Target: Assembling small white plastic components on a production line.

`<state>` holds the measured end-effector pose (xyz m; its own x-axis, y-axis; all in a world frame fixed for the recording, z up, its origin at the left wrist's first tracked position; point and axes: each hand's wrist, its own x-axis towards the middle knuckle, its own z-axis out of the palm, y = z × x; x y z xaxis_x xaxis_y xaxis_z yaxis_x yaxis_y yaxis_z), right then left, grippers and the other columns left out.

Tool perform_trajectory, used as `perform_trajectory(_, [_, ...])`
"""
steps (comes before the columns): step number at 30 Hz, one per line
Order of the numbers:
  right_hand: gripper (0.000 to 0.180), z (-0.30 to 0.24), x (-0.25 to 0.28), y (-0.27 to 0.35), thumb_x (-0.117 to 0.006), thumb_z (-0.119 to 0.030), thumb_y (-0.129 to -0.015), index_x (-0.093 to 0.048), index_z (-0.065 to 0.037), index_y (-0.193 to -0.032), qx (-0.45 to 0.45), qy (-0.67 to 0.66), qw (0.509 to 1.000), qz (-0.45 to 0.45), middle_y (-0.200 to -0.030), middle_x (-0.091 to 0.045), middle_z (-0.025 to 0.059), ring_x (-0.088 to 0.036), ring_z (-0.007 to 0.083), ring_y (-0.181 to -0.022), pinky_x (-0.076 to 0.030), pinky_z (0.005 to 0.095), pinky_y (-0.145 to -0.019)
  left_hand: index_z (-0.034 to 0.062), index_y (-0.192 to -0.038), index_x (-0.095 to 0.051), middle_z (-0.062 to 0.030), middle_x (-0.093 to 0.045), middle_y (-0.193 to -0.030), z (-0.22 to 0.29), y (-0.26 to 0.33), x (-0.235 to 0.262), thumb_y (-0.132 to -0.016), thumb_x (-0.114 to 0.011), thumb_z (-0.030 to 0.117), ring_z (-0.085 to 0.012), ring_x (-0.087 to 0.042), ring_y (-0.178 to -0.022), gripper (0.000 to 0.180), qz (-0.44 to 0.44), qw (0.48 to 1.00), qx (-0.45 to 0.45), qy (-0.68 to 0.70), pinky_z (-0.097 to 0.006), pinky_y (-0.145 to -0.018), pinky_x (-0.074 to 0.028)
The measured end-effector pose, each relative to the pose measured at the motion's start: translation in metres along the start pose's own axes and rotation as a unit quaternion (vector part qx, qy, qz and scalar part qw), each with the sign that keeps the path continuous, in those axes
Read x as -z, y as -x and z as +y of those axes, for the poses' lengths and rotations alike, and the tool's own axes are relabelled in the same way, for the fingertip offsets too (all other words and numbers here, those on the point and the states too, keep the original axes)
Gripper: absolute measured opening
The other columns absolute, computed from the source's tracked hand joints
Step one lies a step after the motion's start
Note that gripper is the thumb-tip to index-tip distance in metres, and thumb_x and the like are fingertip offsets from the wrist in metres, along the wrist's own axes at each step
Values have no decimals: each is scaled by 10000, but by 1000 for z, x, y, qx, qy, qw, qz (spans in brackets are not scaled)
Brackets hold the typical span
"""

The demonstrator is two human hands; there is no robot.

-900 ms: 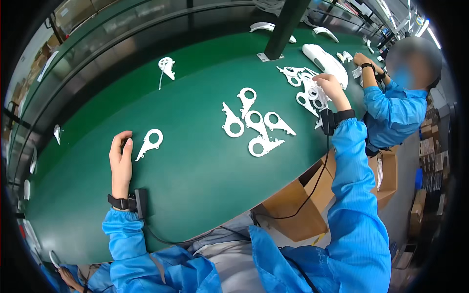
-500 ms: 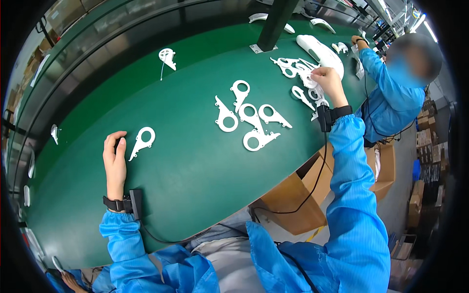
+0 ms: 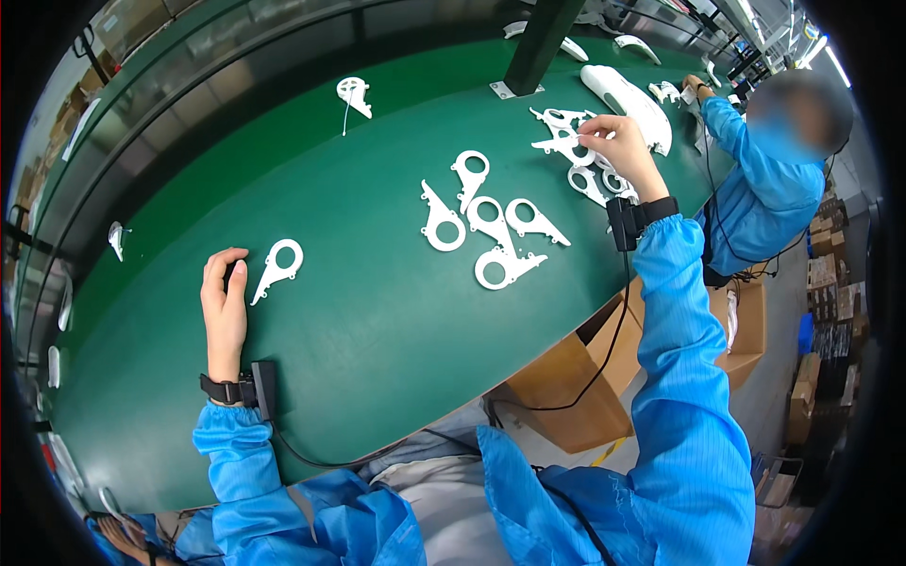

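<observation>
Factory: green workbench (image 3: 359,321), cardboard cartons (image 3: 566,391)

1 head-worn fisheye view, downward from near above the green table (image 3: 359,368)

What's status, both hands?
Right hand pinching white ring-ended flat part. Left hand loosely curled beside lone white part. Overlapping white parts crowd right hand.

Green worktable (image 3: 368,349) — grey floor (image 3: 781,377) — bright tube light (image 3: 837,66).
</observation>
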<state>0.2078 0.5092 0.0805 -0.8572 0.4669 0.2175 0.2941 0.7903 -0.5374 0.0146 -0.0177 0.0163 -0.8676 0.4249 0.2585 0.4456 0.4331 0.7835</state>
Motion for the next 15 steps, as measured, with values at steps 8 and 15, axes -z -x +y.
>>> perform_trajectory(8, [141,-102,-16,48,-685,-40,-740,-717,-23,-877,108,-170,976,-84,-818,-683,79,-633,195,-774,-500,322,-697,-9,-1010,-605,-104,-612,-961,73,22,-26,-884,-556,92,-189,-575,-900,169,52,994,-97,22,-304,-778,-452])
perform_trajectory(15, [149,-215,-80,107,-702,-144,-644,-663,-103,-782,322,-73,940,-92,-805,-614,34,-631,223,-826,-531,364,-693,-15,-1045,-551,-8,-557,-677,139,45,-82,-920,-562,112,-85,-493,-563,178,-398,869,158,250,-232,-513,-381])
